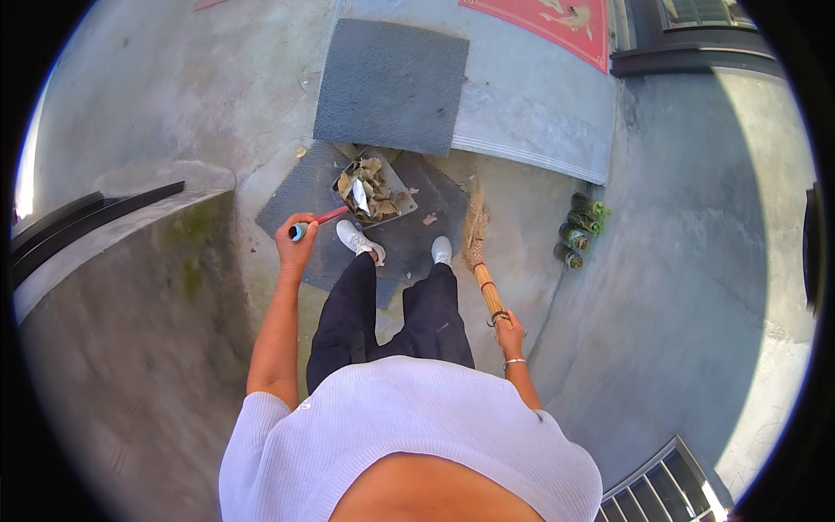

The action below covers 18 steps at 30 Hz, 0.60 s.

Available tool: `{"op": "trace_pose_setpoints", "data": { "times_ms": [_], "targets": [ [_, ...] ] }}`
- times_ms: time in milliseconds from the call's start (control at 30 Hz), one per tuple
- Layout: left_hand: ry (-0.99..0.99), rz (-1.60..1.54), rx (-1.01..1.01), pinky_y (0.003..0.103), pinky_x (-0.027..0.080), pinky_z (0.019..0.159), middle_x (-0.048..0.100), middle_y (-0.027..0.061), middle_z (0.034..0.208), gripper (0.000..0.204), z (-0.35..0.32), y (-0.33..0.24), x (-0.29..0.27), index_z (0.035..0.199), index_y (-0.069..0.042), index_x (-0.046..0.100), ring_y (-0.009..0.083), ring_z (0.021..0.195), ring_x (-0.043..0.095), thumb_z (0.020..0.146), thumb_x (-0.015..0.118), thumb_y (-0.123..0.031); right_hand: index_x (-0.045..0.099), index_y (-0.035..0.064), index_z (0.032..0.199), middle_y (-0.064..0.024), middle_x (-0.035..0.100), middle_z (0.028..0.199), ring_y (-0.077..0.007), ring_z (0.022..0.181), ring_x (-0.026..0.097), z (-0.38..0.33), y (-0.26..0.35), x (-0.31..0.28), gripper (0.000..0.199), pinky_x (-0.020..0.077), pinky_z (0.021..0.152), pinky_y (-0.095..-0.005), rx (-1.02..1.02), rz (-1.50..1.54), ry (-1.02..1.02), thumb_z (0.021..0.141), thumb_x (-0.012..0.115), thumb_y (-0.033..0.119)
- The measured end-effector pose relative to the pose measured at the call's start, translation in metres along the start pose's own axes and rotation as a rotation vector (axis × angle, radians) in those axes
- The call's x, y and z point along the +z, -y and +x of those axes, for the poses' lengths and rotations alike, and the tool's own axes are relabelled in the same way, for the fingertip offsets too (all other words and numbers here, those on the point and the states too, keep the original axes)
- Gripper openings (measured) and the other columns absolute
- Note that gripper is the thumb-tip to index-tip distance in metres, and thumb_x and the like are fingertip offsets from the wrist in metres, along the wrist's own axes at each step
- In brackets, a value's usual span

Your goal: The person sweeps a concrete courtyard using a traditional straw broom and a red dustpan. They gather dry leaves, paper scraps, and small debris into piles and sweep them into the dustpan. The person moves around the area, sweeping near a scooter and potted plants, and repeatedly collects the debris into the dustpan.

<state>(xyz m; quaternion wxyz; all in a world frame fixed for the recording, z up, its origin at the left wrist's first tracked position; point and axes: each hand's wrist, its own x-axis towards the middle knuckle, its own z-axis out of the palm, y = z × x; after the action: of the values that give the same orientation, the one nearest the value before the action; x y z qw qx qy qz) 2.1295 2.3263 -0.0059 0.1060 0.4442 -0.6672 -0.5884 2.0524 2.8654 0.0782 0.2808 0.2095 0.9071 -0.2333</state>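
Observation:
My left hand (296, 239) is closed round the red handle of a dustpan (403, 202), near the handle's blue-ended tip. Brown dry leaves (374, 184) and a white scrap (360, 197) fill the pan, which is at the mats just ahead of my feet. On the other side, my right hand (510, 332) grips a straw broom (487, 285) by its bound handle. The broom's bristles (475, 224) point away from me, to the right of the dustpan and apart from it. A few loose leaf bits (430, 219) lie beside the pan.
Dark ribbed mats (391, 83) lie ahead and under my white shoes (442, 250). Beyond them rises a low grey step (539, 130) with a red mat (557, 22). Several small potted plants (574, 235) stand at the right. A sloping mossy wall (148, 287) is on the left.

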Motion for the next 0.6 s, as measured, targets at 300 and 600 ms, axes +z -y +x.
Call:
{"op": "trace_pose_setpoints", "data": {
  "times_ms": [300,600],
  "targets": [
    [-0.097,0.082,0.002,0.028,0.046,0.076,0.065,0.0095,0.087,0.008,0.014,0.053,-0.122,0.078,-0.001,0.061,0.0151,0.081,0.06,0.071,0.065,-0.002,0.061,0.0032,0.084,-0.0208,0.062,0.076,-0.0382,0.075,0.06,0.04,0.058,0.244,0.027,0.0474,0.067,-0.0431,-0.012,-0.155,0.039,0.07,0.058,0.026],
    [-0.365,-0.094,-0.208,0.023,0.049,0.069,0.063,0.0075,0.094,0.009,-0.002,0.134,-0.201,0.085,-0.002,0.062,0.0117,0.078,0.058,0.076,0.064,-0.004,0.061,-0.0004,0.104,-0.0189,0.065,0.086,-0.025,0.081,0.064,-0.024,0.137,0.234,0.041,0.048,0.074,-0.0314,-0.28,0.015,0.131,0.071,0.066,0.022]
  ]
}}
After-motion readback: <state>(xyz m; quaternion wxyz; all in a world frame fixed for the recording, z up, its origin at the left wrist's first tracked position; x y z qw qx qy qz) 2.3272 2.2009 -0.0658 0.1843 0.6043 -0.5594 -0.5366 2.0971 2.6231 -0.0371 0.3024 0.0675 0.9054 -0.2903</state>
